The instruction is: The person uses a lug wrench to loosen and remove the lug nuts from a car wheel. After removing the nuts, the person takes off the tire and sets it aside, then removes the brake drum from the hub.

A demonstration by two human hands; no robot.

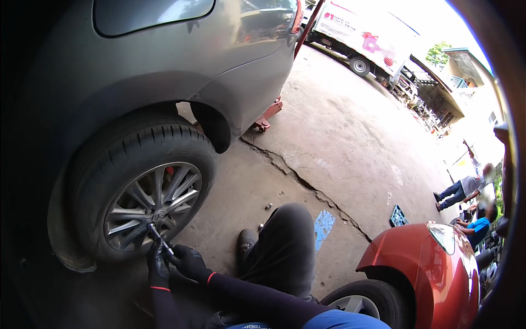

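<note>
A socket wrench [155, 233] with a long shiny shaft reaches into the alloy wheel [159, 203] of a grey car, its tip close to the hub among the spokes. My left hand [158, 266], in a black glove, is closed around the wrench's lower part. Just to its right, my right hand [190, 263], gloved the same way, grips the wrench near its handle end. Both hands are low in front of the wheel. Exactly where the socket seats is too small to make out.
Small metal pieces [268, 206] lie on the cracked concrete near my bent knee [282, 247]. A red floor jack [268, 115] stands beneath the grey car's rear. At right are a red car [427, 268], a blue tool case [398, 216] and several people; a truck [361, 38] is farther back.
</note>
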